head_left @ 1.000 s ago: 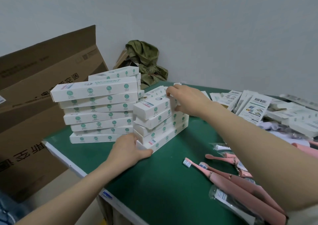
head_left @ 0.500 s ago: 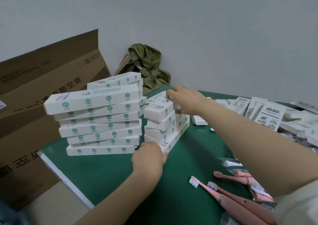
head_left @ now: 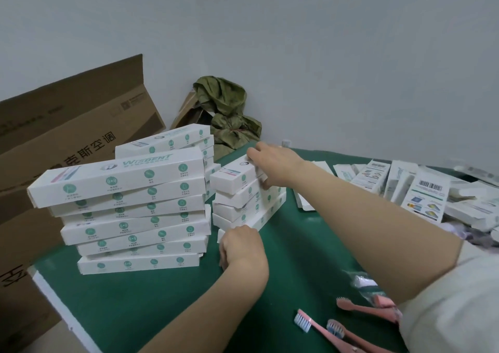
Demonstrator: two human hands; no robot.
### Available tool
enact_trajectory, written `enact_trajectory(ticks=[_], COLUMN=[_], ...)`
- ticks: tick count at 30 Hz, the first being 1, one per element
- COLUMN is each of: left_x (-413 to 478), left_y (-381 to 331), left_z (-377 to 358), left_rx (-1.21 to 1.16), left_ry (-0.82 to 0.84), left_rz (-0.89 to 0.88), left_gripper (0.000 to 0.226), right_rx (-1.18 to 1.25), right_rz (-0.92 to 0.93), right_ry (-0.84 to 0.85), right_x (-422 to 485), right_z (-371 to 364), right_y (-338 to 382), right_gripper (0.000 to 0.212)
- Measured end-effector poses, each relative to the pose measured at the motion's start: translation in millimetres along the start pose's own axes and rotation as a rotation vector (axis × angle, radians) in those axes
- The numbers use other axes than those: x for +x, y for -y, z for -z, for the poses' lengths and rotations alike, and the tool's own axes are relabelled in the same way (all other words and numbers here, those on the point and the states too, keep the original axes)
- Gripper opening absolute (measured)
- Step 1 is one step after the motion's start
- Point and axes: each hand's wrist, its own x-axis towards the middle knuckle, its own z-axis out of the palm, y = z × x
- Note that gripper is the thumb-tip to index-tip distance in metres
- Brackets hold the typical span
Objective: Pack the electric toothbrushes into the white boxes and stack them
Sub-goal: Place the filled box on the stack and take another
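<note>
1 white box (head_left: 116, 179) reads WISDENT.

The one camera sat on my head and looked forward and down over the green table (head_left: 151, 312). It faced the far corner, so the grey wall (head_left: 297, 42) filled the upper half of the view. My forearms ran in from the bottom and right edges, close to the lens and large. My left hand (head_left: 241, 247) and right hand (head_left: 275, 163) lay near the middle, at the smaller stack of white boxes (head_left: 243, 201). The wide lens took in the brown carton (head_left: 67, 136) at the far left, and the pink toothbrushes (head_left: 302, 321) were cut off at the bottom edge.
</note>
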Motion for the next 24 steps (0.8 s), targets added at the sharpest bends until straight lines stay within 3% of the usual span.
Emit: enact_trajectory(ticks=[5, 12, 17, 22, 24], left_x=[14, 23, 12, 2, -2], left_y=[13, 10, -3, -28, -47], left_z=[4, -4, 4, 46, 68], left_rx=[-0.021, -0.016, -0.112, -0.484, -0.767], left_ry=[-0.018, -0.07, -0.129, -0.28, -0.343], left_rz=[0.04, 0.055, 0.025, -0.136, -0.287], left_gripper=[0.018, 0.032, 0.023, 0.01, 0.023], right_rx=[-0.03, -0.012, -0.005, 0.13, 0.193], right_rz=[-0.019, -0.02, -0.016, -0.252, -0.418], right_ry=[-0.056, -0.093, -0.119, -0.193, -0.201], right_x=[12, 21, 3, -48, -78], right_z=[-9, -10, 5, 26, 29], right_y=[-2, -1, -12, -55, -77], right_gripper=[0.069, 0.072, 0.067, 0.046, 0.043])
